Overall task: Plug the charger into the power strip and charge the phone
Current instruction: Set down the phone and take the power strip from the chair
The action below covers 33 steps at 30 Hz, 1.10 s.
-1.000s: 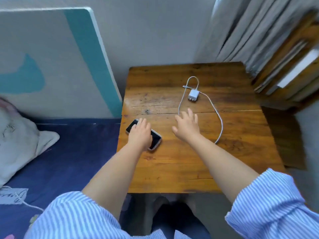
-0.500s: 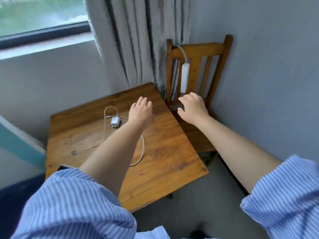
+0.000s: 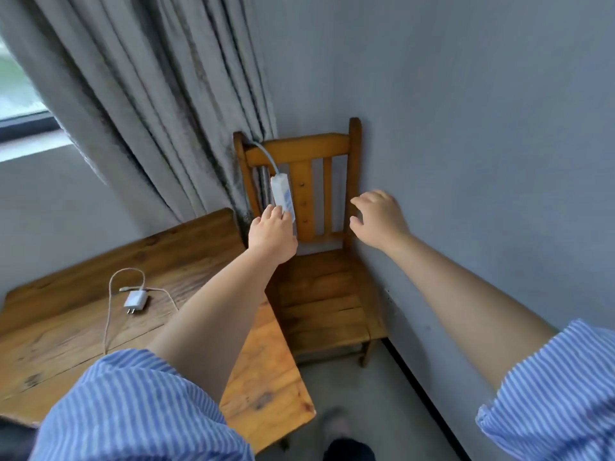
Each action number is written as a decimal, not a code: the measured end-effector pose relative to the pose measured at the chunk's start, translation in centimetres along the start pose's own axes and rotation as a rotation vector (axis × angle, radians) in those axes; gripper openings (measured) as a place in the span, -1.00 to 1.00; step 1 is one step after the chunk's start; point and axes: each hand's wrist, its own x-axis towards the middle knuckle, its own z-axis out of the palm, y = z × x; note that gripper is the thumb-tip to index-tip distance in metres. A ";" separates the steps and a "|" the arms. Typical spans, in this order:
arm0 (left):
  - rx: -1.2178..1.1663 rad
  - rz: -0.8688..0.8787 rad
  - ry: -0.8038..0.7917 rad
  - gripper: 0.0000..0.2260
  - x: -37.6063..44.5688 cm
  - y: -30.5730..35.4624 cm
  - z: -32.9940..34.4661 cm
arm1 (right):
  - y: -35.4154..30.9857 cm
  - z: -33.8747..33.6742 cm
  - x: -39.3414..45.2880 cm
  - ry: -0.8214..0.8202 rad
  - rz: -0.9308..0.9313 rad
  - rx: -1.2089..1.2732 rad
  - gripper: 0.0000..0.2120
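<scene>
My left hand [image 3: 273,236] is reaching to the power strip [image 3: 283,199] hanging against the chair [image 3: 319,294] back; fingers are curling around its lower end, touching it, though I cannot tell if the grasp is fully closed. My right hand [image 3: 379,221] is hovering open beside the chair's right post, fingers loosely spread and bent, holding nothing.

The power strip is hanging upright, long axis vertical and leaning a little, its cord [image 3: 266,154] running up and over the chair's top rail near the left post.

The charger [image 3: 135,301] is lying flat on the table [image 3: 199,247] toward the far left part, prongs pointing toward the near edge, its cable [image 3: 108,314] looping around it and trailing to the near edge under my sleeve [image 3: 133,410]. Phone is out of view.

Compared with half a second ago, my left hand is now off the table and on the strip, and my right hand is sitting further right, off the chair's left side. The charger is lying unmoved.
</scene>
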 end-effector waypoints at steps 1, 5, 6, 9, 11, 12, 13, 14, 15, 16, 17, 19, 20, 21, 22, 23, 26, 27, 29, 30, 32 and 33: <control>0.000 -0.015 -0.010 -0.54 1.1 0.2 0.1 | 0.6 -0.1 0.7 -0.011 -0.002 -0.002 -0.62; -0.025 -0.090 -0.030 -0.56 6.3 0.6 0.4 | 3.5 -0.2 5.0 -0.012 -0.035 -0.014 -0.61; -0.041 -0.119 -0.043 -0.56 8.0 0.6 0.5 | 4.3 -0.2 6.8 -0.015 -0.048 -0.020 -0.62; -0.084 -0.174 -0.084 -0.56 11.7 0.4 0.8 | 5.0 0.0 11.2 -0.056 -0.070 -0.003 -0.62; -0.115 -0.230 -0.099 -0.54 14.6 -0.2 1.0 | 5.2 0.4 14.8 -0.081 -0.097 0.001 -0.61; -0.130 -0.262 -0.107 -0.53 15.5 -0.5 1.0 | 5.0 0.6 15.9 -0.081 -0.109 0.004 -0.62; -0.158 -0.294 -0.106 -0.53 16.5 -0.9 1.0 | 5.0 0.8 17.2 -0.075 -0.132 0.020 -0.62; -0.188 -0.340 -0.103 -0.53 17.9 -1.3 1.2 | 5.0 1.2 19.0 -0.088 -0.148 0.021 -0.62; -0.232 -0.375 -0.108 -0.55 18.7 -1.6 1.4 | 4.8 1.5 20.0 -0.108 -0.155 0.027 -0.62; -0.268 -0.401 -0.108 -0.57 19.4 -1.9 1.6 | 4.8 1.9 21.1 -0.127 -0.168 0.022 -0.61; -0.310 -0.438 -0.110 -0.59 20.5 -2.2 1.7 | 4.7 2.3 22.7 -0.146 -0.188 0.024 -0.61; -0.388 -0.493 -0.109 -0.64 21.7 -2.6 2.2 | 4.5 3.1 24.5 -0.172 -0.217 0.021 -0.59; -0.427 -0.528 -0.105 -0.65 22.3 -2.8 2.5 | 4.5 3.5 25.5 -0.181 -0.232 0.022 -0.57; -0.466 -0.564 -0.100 -0.66 23.0 -2.9 2.7 | 4.5 4.0 26.5 -0.191 -0.247 0.021 -0.55; -0.500 -0.589 -0.091 -0.67 23.6 -3.1 2.9 | 4.5 4.4 27.4 -0.203 -0.260 0.018 -0.54; -0.531 -0.609 -0.078 -0.68 24.2 -3.2 3.1 | 4.5 4.8 28.3 -0.216 -0.272 0.014 -0.52; -0.593 -0.635 -0.030 -0.69 25.9 -3.3 3.1 | 4.1 5.7 31.1 -0.258 -0.311 -0.019 -0.49; -0.608 -0.644 -0.025 -0.70 26.4 -3.3 3.1 | 4.1 6.1 31.7 -0.264 -0.326 -0.027 -0.49; -0.631 -0.671 -0.010 -0.71 27.6 -3.3 3.2 | 4.1 7.0 32.9 -0.215 -0.370 -0.033 -0.49; -0.654 -0.703 0.009 -0.71 28.1 -3.4 3.4 | 4.1 7.3 33.4 -0.184 -0.384 -0.026 -0.49; -0.740 -0.789 0.091 -0.70 28.9 -3.5 3.5 | 4.1 7.9 33.9 -0.128 -0.393 -0.020 -0.49; -0.755 -0.818 0.134 -0.70 29.2 -3.6 3.6 | 4.2 8.2 34.2 -0.111 -0.392 -0.023 -0.47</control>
